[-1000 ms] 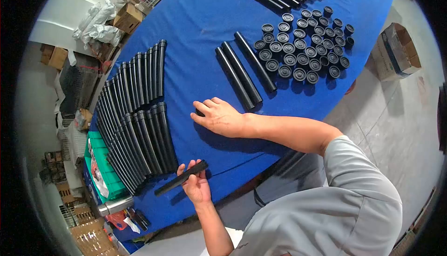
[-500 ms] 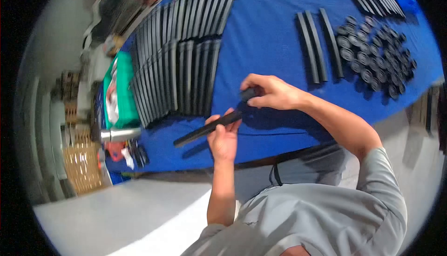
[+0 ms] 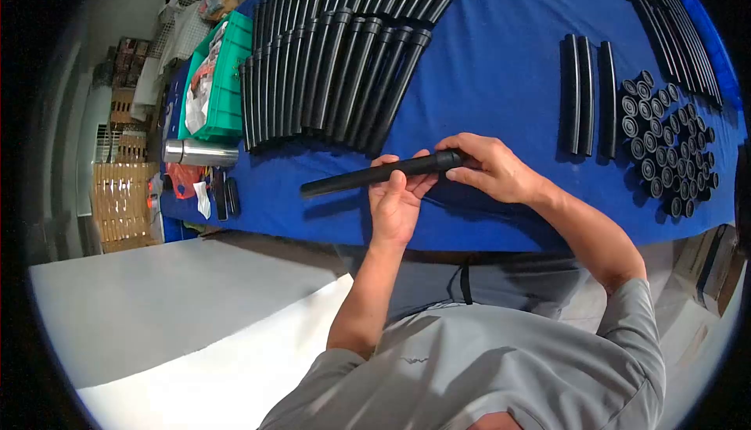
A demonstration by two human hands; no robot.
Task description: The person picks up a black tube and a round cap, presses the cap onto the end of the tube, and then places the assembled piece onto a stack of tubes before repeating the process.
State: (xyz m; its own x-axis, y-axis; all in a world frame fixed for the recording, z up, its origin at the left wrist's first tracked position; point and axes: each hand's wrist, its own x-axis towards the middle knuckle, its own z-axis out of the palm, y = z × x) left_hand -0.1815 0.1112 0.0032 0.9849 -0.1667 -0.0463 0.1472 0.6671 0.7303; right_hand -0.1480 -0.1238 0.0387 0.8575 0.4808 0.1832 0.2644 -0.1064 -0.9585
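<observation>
My left hand (image 3: 396, 212) grips a black tube (image 3: 340, 182) around its middle, thumb on top, fingers behind. The tube lies nearly level above the blue cloth, its free end pointing left. At its right end, a wider black end cap (image 3: 447, 159) sits on the tube. My right hand (image 3: 501, 172) pinches that cap between thumb and fingers, which partly hide it. Further right, several loose round black caps (image 3: 655, 165) are clustered beside a few bare black tubes (image 3: 587, 97).
Rows of capped black tubes (image 3: 336, 78) cover the back left of the blue cloth (image 3: 501, 54). A green crate (image 3: 227, 89), a silver flask (image 3: 201, 153) and small items stand at the left. More tubes (image 3: 665, 31) lie at the far right.
My right hand has brought the cap onto the tube's right end; before, cap and tube end looked apart. The view has shifted, so the table's items appear further right.
</observation>
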